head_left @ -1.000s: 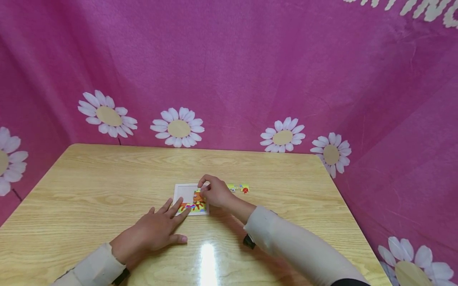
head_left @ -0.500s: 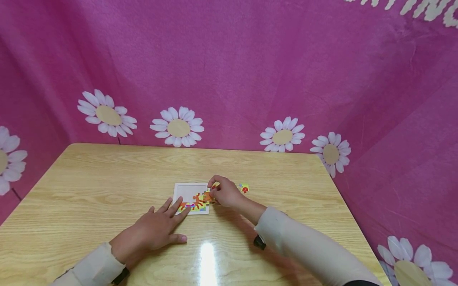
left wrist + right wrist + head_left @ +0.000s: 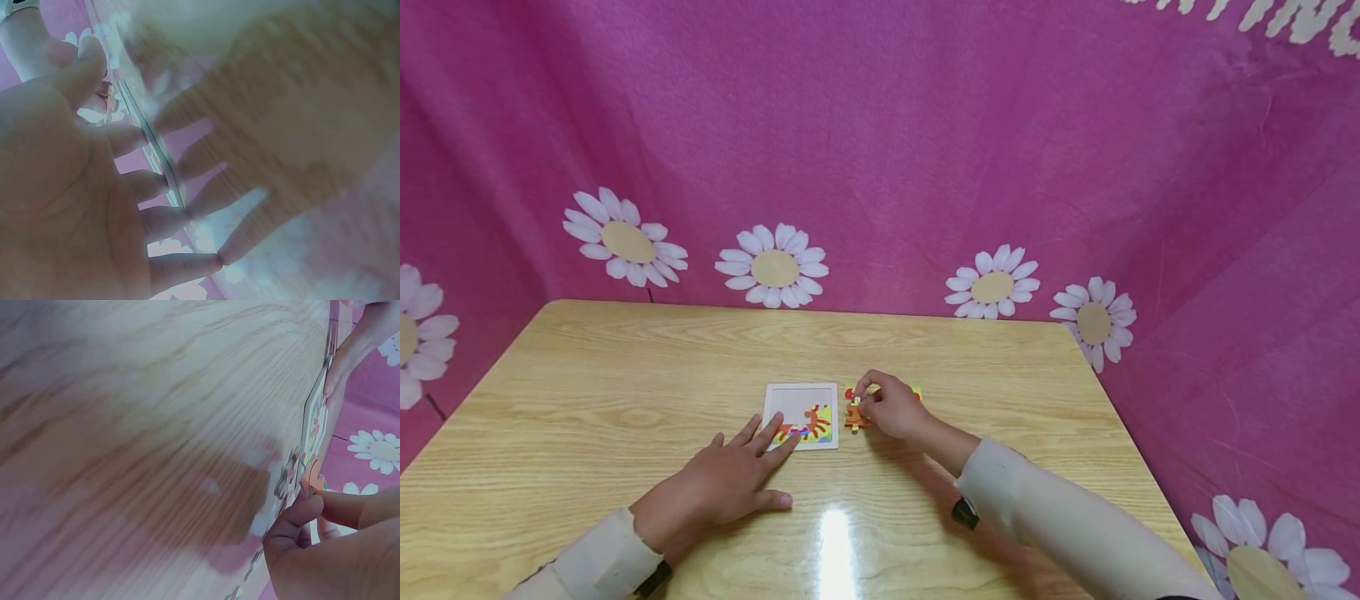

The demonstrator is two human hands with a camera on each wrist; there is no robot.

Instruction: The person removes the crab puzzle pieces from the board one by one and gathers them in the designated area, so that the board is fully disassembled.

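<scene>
Orange puzzle piece [image 3: 853, 414] pinched in my right hand [image 3: 891, 407], just right of the white puzzle tray [image 3: 800, 416].

Orange with yellow and red patches, the piece sits low at the wooden surface [image 3: 625, 392]; its knobbed outline is too small for me to tell any long axis or heading. Fingertips [image 3: 306, 499] of that grip close narrowly round its edge. My left hand [image 3: 718, 485] lies flat with fingers spread, fingertips resting on the tray's near left corner. More loose pieces [image 3: 913, 390] lie behind the right hand.
</scene>
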